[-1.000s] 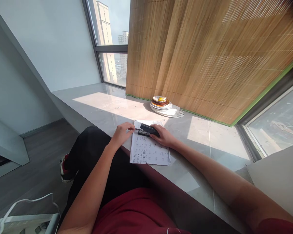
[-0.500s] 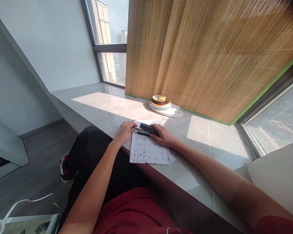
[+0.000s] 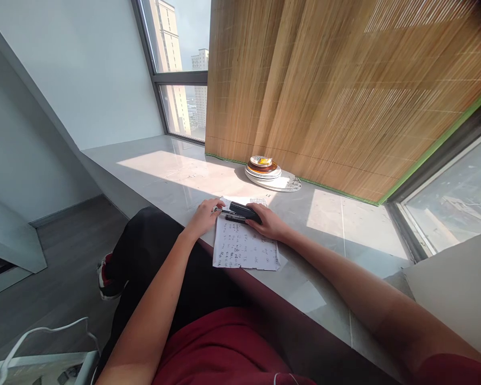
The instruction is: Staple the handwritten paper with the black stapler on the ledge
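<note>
Two hands meet over what looks like a black stapler (image 3: 244, 210), its arms spread in a narrow V above the handwritten sheet (image 3: 246, 248), set back from the front edge of the window ledge (image 3: 324, 224). The right hand (image 3: 268, 222) is wrapped around the rear end, fingers above and thumb below; that grip seems the right anchor, best kept firm so the arms cannot snap together. The left hand (image 3: 202, 218) has its fingertips nearly together at the front end, by a thin metallic strip between the arms; whether they have hold of it, I cannot tell. Any pull or push there should probably run straight along the strip, fingertips clear of the closing gap. The sheet's near left corner overhangs the front edge, so small loose parts would be safer worked further in, toward the back edge.
</note>
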Demonstrator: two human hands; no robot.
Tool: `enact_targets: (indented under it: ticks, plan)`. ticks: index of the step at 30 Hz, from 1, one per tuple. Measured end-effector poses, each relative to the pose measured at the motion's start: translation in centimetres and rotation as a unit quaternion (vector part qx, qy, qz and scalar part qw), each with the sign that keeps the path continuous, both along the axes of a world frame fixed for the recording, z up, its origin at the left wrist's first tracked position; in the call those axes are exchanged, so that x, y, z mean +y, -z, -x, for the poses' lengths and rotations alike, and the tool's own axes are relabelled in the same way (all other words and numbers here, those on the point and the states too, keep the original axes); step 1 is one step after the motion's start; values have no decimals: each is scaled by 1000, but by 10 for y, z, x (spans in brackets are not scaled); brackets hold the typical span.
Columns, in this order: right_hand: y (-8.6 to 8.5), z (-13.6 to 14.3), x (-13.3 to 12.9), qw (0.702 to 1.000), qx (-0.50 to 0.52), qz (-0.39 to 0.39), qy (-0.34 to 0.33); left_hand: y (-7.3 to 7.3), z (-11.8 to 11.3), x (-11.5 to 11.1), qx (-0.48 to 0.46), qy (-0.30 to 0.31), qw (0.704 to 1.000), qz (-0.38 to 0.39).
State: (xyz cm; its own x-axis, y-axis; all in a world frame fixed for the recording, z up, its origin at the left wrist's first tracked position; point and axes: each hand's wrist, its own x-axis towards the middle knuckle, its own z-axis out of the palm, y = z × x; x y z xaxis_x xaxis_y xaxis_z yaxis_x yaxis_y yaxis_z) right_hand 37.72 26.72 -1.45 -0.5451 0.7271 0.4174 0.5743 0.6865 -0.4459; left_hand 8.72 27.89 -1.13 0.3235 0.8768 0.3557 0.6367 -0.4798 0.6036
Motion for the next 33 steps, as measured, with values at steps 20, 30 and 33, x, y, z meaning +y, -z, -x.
enact_targets:
  ticks: [20,30,33]
  plan:
    - [2,-3,2,1000,0,2,12,-2,17,-6,-44,-43,997,-44]
    - [-1,-4,-2,1000,-6,0,27,-1,12,-6,8,4,998,-68]
    - [-1,-3,-2,1000,-7,2,29,-1,15,-5,15,1,997,-77]
